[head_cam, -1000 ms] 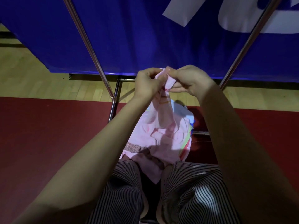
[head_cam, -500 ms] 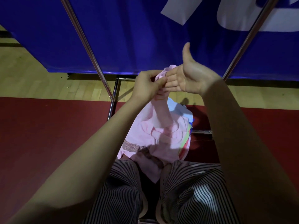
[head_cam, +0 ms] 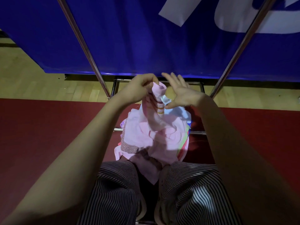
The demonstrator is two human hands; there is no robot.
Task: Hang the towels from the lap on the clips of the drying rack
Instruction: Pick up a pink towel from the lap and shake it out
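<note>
A pink towel (head_cam: 156, 101) with coloured stripes and a small white label is lifted above my lap, its lower part trailing down into a pile of towels (head_cam: 155, 140) that lies on my knees. My left hand (head_cam: 139, 90) grips the towel's top end with curled fingers. My right hand (head_cam: 180, 93) is beside it on the right, palm toward me and fingers spread, its thumb at the label. The drying rack shows as two slanted metal poles (head_cam: 84, 49) and a low base frame; its clips are out of view.
A blue banner (head_cam: 146, 38) with white lettering hangs right behind the rack. Below are a wooden floor strip (head_cam: 32, 85) and a dark red mat (head_cam: 40, 127). My striped trouser legs (head_cam: 194, 192) fill the bottom of the view.
My right hand let go of the towel's top, opened and turned its palm toward me. My left hand kept its grip, and the towel's striped end with the label now shows.
</note>
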